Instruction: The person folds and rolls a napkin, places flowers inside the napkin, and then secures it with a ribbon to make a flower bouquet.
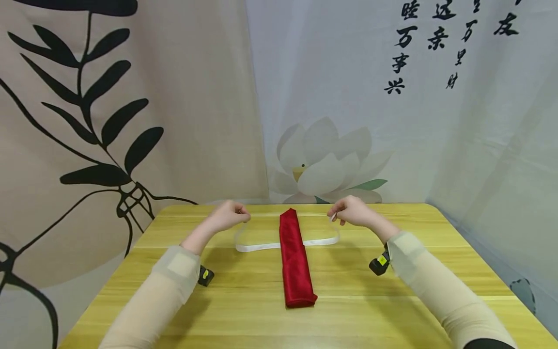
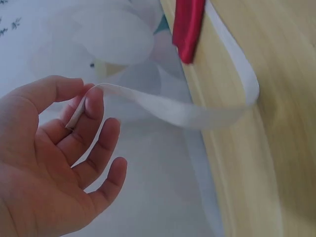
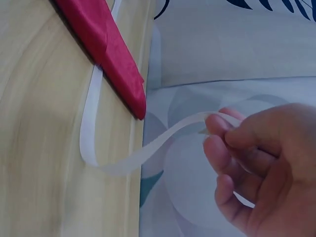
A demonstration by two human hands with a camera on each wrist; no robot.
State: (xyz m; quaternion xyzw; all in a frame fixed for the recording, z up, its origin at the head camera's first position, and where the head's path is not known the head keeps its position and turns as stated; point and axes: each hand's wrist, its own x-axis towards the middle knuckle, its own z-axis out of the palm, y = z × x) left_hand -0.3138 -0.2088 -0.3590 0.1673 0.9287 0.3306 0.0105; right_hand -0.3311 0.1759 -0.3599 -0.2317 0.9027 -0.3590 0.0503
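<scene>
A folded strip of shiny red cloth (image 1: 297, 261) lies lengthwise on the wooden table. Under it runs a white ribbon (image 1: 258, 247), crossing from side to side, with both ends lifted off the table. My left hand (image 1: 227, 215) pinches one end between thumb and forefinger; in the left wrist view the ribbon (image 2: 168, 111) bows down from the fingertips to the table. On the other side my right hand (image 1: 352, 211) pinches the opposite end, and the ribbon (image 3: 133, 160) curves likewise in the right wrist view. The ribbon's middle is hidden beneath the red cloth (image 3: 106, 47).
The wooden table (image 1: 235, 320) ends at a back edge just beyond both hands. Behind it hangs a pale curtain (image 1: 209, 97) printed with a plant, a lotus and writing. A black wrist camera (image 1: 380, 263) sits under the right sleeve, another (image 1: 206, 276) under the left.
</scene>
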